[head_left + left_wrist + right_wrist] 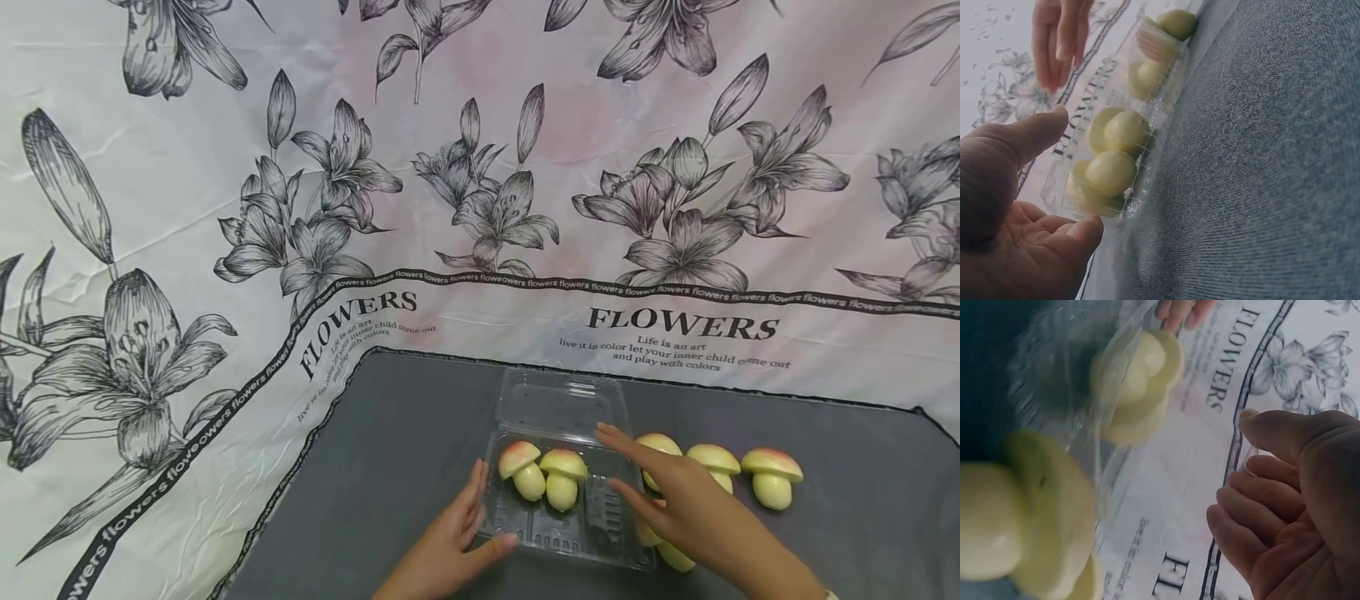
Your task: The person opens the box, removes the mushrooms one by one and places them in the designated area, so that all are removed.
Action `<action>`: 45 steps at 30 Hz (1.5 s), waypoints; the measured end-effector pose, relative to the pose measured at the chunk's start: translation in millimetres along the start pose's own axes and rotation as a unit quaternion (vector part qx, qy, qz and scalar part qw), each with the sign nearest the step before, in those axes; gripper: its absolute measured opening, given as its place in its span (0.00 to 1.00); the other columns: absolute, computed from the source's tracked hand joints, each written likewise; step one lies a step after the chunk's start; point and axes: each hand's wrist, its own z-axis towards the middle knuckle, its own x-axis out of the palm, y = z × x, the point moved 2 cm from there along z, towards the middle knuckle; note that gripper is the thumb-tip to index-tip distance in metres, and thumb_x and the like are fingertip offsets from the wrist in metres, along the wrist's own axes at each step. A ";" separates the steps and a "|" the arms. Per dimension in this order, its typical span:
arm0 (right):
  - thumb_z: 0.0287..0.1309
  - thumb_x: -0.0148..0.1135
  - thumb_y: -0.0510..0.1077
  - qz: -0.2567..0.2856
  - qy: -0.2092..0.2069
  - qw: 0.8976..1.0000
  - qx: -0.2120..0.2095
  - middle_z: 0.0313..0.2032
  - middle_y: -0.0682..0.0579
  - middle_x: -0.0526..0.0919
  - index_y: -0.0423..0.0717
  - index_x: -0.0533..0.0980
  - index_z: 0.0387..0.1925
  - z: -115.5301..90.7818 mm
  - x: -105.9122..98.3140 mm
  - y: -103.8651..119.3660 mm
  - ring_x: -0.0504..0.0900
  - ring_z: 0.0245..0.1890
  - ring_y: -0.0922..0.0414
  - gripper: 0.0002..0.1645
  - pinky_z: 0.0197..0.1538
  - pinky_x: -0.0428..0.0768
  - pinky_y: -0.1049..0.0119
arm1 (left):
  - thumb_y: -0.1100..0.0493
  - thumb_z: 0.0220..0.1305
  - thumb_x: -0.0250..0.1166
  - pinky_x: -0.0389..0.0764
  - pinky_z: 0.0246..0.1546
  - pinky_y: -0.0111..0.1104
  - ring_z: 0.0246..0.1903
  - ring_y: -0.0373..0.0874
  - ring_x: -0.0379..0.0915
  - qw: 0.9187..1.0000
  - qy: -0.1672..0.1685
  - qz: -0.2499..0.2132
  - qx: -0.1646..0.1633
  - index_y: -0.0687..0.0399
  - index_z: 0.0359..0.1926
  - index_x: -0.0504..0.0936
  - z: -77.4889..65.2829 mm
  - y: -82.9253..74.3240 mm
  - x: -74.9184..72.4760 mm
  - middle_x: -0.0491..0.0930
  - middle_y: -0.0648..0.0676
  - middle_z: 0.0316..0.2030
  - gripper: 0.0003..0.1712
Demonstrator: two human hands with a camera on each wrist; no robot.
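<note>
A clear plastic clamshell box (536, 540) lies with its lid (558, 408) folded back. Two pale yellow mushroom shapes with reddish caps, one left (529, 483) and one right (562, 492), sit side by side in its left part. My left hand (453, 537) is at the box's left side, fingers along the wall and thumb near the front corner. Over the right end of the box hovers my right hand (686, 500), its fingers relaxed and holding nothing, as the right wrist view also shows. It partly hides several more mushrooms.
Right of the box, more mushrooms lie on the dark grey table (360, 467): one at the far right (772, 492), one beside it (716, 458), one near the lid (660, 437), and another (677, 558) below the right hand. A flower-printed cloth (510, 325) hangs behind.
</note>
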 end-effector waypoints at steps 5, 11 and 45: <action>0.70 0.71 0.43 0.029 0.051 0.997 0.042 0.73 0.42 0.74 0.49 0.68 0.78 17.0 10.9 1.6 0.59 0.11 0.75 0.39 0.19 0.71 0.73 | 0.46 0.77 0.67 0.62 0.77 0.50 0.81 0.63 0.43 1.000 -0.004 0.004 0.007 0.48 0.86 0.32 1.4 -0.3 0.4 0.36 0.57 0.85 0.59; 0.72 0.69 0.46 0.036 0.109 0.990 0.079 0.75 0.36 0.69 0.43 0.70 0.76 29.0 19.8 4.5 0.81 0.20 0.64 0.36 0.34 0.85 0.64 | 0.48 0.76 0.68 0.62 0.77 0.42 0.83 0.58 0.40 1.000 -0.001 0.004 0.016 0.47 0.86 0.31 1.4 -0.7 0.8 0.35 0.56 0.85 0.60; 0.63 0.75 0.37 -0.009 0.106 0.994 0.022 0.62 0.42 0.84 0.41 0.77 0.66 34.7 52.9 -6.5 0.90 0.42 0.57 0.30 0.44 0.89 0.60 | 0.51 0.71 0.74 0.61 0.76 0.41 0.81 0.60 0.43 0.999 -0.018 0.023 0.029 0.51 0.86 0.31 1.4 -1.4 0.8 0.35 0.57 0.85 0.65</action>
